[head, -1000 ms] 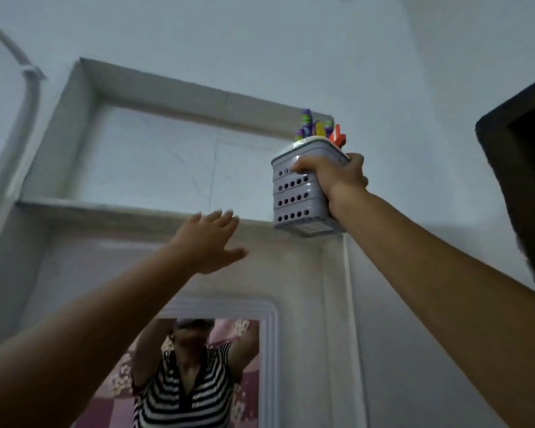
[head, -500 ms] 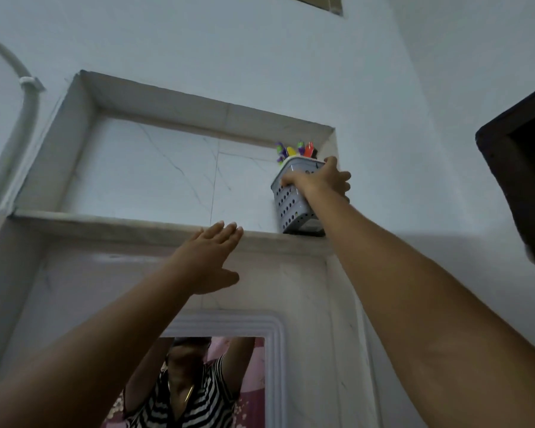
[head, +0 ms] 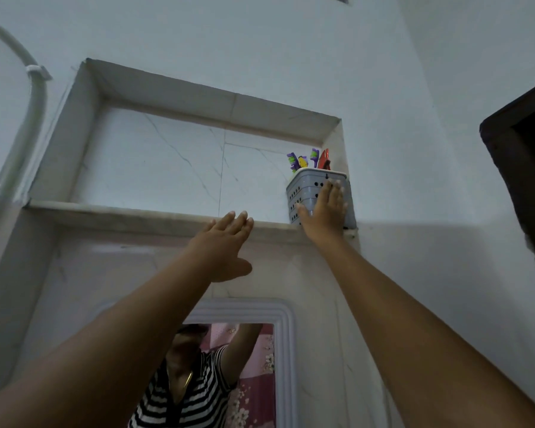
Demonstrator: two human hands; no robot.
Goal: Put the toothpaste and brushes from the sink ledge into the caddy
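Note:
A grey perforated caddy (head: 300, 193) stands upright on the marble shelf (head: 136, 211) of a wall niche, tucked into its right corner. Purple and green brush heads (head: 297, 160) and a red toothpaste tube (head: 324, 159) stick out of its top. My right hand (head: 325, 211) lies flat against the caddy's front, fingers spread and pointing up, not wrapped around it. My left hand (head: 226, 242) is raised below the shelf edge, fingers stretched out, holding nothing.
A white-framed mirror (head: 235, 366) hangs below the niche and reflects a person in a striped top. A grey pipe (head: 28, 125) curves down the wall at left. A dark door frame (head: 522, 168) juts in at right.
My right hand carried the caddy up onto the shelf, pushed it into the right corner, and let go of its rim; it now rests flat on the front. My left hand rose slightly.

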